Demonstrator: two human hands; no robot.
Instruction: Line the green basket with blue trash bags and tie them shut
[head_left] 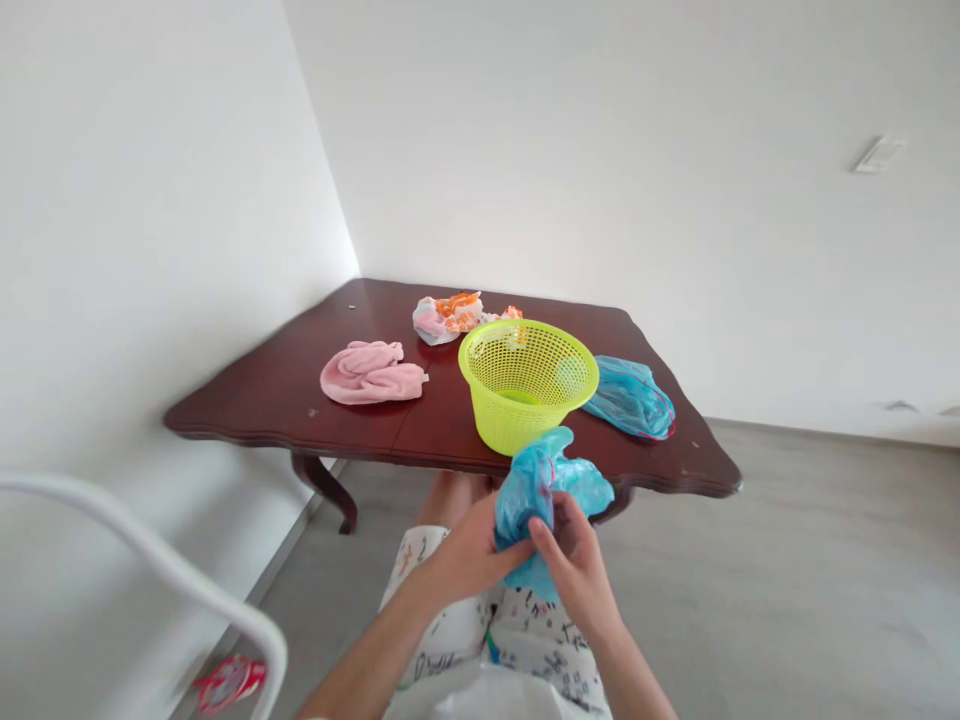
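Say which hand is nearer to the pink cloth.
Left: the left hand is below and right of the pink cloth in the picture; the right hand is farther right.

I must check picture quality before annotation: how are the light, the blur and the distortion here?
Head view: soft light, the left wall shading to grey lower down; head view: wall plate smeared, yellow-green basket mesh readable; head view: small highlights on the blue bag in the hands; head view: edges seem wide-angle stretched.

Blue plastic [523, 487] partly hides the left hand [472, 548]. A red object [229, 684], possibly packaging, is too blurred to tell.
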